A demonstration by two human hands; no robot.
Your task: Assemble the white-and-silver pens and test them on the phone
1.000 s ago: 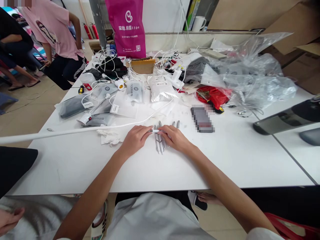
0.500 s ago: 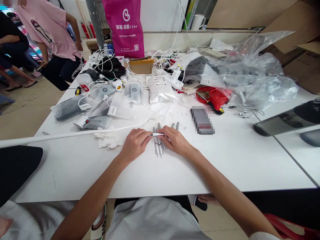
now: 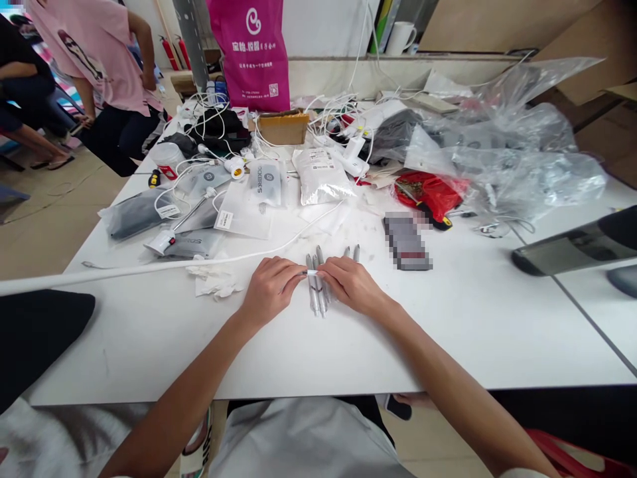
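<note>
Several grey pens [image 3: 316, 302] lie side by side on the white table [image 3: 448, 332], tips pointing away from me. My left hand [image 3: 271, 290] and my right hand [image 3: 351, 285] meet over them. Both pinch the ends of a small white piece [image 3: 312, 273] held crosswise just above the pens. Two more pen tips [image 3: 351, 252] show past my right hand. A crumpled white tissue [image 3: 215, 281] lies just left of my left hand.
A long white cable [image 3: 149, 267] runs left across the table. Beyond are a phone [image 3: 404, 240], white pouches [image 3: 321, 176], a red bag [image 3: 428, 190], clear plastic bags [image 3: 507, 153], a magenta bag [image 3: 251, 53], chargers and cords. A person in pink [image 3: 99, 60] stands far left.
The gap between my hands has narrowed, so less of the white piece shows. The view has shifted slightly; the pens have not moved.
</note>
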